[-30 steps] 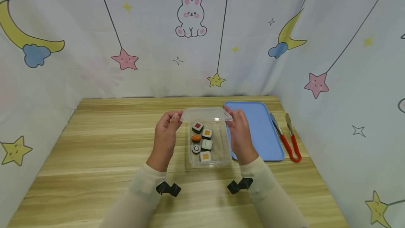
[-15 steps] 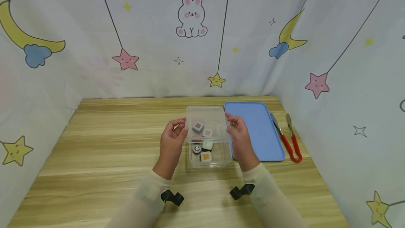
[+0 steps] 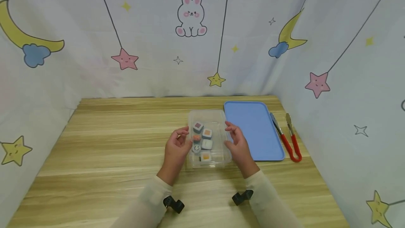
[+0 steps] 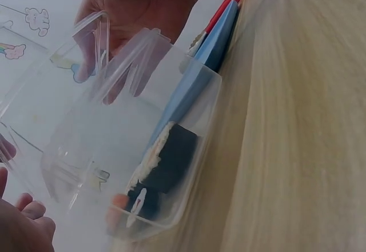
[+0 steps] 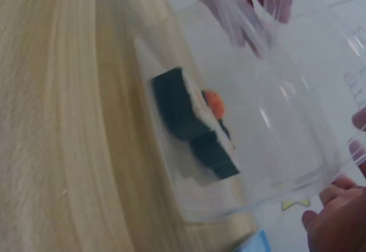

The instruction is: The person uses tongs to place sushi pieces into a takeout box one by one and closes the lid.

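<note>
A clear plastic container (image 3: 212, 165) rests on the table with several sushi pieces (image 3: 207, 134) inside, mostly along its left side. Over it is the clear lid (image 3: 207, 115), held between both hands. My left hand (image 3: 177, 152) pinches the lid's left edge with thumb and fingers. On the opposite edge, my right hand (image 3: 239, 147) holds the lid the same way. In the left wrist view the lid (image 4: 54, 120) stands tilted at the container's rim. Dark-wrapped sushi (image 5: 177, 106) shows through the container wall in the right wrist view.
A blue tray (image 3: 253, 129) lies just right of the container, close to my right hand. Red-handled tongs (image 3: 291, 143) lie beyond it near the table's right edge. A patterned curtain (image 3: 152, 76) hangs behind the wooden table (image 3: 110, 150).
The lid has swung from nearly edge-on at the back to lying over most of the container, covering the sushi from view above. Both hands have come down and toward me with it.
</note>
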Demonstrator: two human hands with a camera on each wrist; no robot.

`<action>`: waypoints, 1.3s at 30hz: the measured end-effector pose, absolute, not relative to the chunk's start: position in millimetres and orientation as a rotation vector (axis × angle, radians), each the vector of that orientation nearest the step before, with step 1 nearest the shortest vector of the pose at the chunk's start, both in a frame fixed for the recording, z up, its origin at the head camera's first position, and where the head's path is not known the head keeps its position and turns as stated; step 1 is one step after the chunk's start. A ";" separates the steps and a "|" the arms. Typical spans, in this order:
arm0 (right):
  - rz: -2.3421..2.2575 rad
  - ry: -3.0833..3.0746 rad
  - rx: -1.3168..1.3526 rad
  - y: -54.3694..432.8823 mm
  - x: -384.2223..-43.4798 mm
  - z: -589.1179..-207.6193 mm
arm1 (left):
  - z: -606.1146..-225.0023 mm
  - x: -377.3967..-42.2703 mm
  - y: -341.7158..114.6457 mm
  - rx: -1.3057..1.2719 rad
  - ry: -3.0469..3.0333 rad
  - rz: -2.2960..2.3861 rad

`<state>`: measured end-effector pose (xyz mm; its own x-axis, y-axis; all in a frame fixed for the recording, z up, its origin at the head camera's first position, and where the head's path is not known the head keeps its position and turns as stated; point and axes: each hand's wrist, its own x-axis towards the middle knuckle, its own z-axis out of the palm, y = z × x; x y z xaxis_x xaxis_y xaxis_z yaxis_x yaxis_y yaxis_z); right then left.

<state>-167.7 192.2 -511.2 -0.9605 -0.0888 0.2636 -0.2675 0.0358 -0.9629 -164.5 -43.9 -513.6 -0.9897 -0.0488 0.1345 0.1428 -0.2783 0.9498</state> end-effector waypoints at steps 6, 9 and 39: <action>1.989 -2.164 0.513 198.2 -171.4 -528.5 | -524.3 -164.3 -42.5 -0.164 -1.798 -2.405; 1.935 -2.192 0.549 199.8 -171.9 -534.7 | -531.2 -164.9 -42.8 -0.172 -1.840 -2.377; 1.814 -2.309 0.550 205.4 -178.1 -536.6 | -531.4 -171.4 -45.3 -0.320 -2.126 -2.031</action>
<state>-178.1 205.4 -536.6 -0.9207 -0.1899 0.3411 -0.3764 0.1998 -0.9047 -171.4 -45.3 -531.4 -0.9598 0.0286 0.2793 0.2803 0.0415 0.9590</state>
